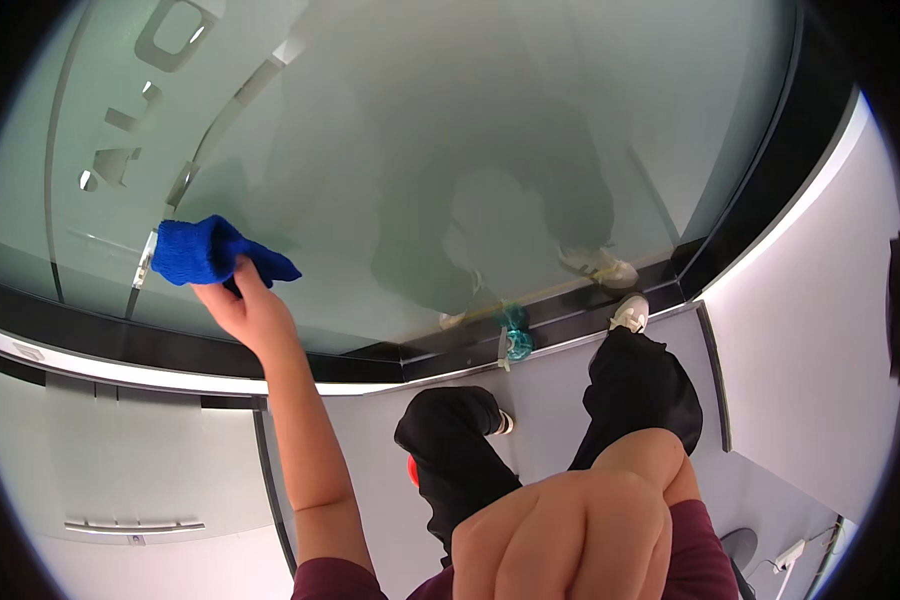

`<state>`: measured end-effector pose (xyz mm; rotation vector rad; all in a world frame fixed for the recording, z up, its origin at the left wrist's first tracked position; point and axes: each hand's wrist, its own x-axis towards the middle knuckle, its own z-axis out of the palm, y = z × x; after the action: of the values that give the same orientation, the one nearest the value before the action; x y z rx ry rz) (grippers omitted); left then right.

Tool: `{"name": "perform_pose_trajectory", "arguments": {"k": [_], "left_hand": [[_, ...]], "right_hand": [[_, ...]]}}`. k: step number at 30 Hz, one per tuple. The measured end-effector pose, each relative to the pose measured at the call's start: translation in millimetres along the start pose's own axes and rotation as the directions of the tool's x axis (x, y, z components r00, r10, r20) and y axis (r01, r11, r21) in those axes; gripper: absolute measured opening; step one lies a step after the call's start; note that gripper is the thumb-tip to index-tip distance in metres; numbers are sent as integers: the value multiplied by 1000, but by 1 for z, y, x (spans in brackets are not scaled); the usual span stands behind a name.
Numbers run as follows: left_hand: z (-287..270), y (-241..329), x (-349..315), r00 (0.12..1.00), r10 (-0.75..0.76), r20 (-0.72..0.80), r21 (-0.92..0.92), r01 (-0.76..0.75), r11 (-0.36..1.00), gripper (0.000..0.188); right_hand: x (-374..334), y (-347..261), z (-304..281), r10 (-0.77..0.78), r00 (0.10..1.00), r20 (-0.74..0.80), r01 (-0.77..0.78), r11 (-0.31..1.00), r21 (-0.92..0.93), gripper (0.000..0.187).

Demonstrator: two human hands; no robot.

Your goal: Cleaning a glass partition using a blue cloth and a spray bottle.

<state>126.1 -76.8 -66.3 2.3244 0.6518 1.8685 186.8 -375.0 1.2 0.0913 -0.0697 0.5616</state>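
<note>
A bunched blue cloth [195,252] is gripped in my left hand [255,310], which is reached out ahead with the thumb pressed on the fabric. The cloth lies against the frosted glass panel [350,190], beside a narrow clear strip in its frosting. My right hand [570,530] is raised very near the camera, its back and knuckles showing. Its fingers point down and run out of the picture at the lower edge, so their tips and anything in them are hidden.
A teal translucent bottle with a white top [518,344] stands at the glass foot, near my shoes. A dark frame [460,357] edges the panel. White cabinets with a bar handle [135,527] are at lower left; a white panel [810,330] rises at right. A cable and plug [790,555] lie lower right.
</note>
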Motion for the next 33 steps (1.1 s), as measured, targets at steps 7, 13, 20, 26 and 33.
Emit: {"name": "perform_pose_trajectory", "arguments": {"k": [7, 13, 20, 26, 33], "left_hand": [[39, 22, -28, 999, 22, 37, -98, -18, 995, 24], [69, 39, -81, 818, 388, 424, 64, -455, 888, 27], [124, 79, -135, 459, 569, 682, -246, -588, 770, 38], [104, 75, -87, 682, 503, 531, 34, -610, 792, 37], [85, 104, 19, 929, 369, 41, -13, -369, 929, 26]], "right_hand": [[24, 2, -55, 159, 687, 709, -427, 878, 217, 9], [10, 29, -55, -52, 627, 777, -440, 799, 409, 20], [16, 20, -34, -102, 676, 730, -341, 834, 433, 28], [32, 25, -37, -358, 726, 587, 145, 914, 378, 27], [36, 11, -22, -603, 699, 384, 585, 791, 179, 28]]}}
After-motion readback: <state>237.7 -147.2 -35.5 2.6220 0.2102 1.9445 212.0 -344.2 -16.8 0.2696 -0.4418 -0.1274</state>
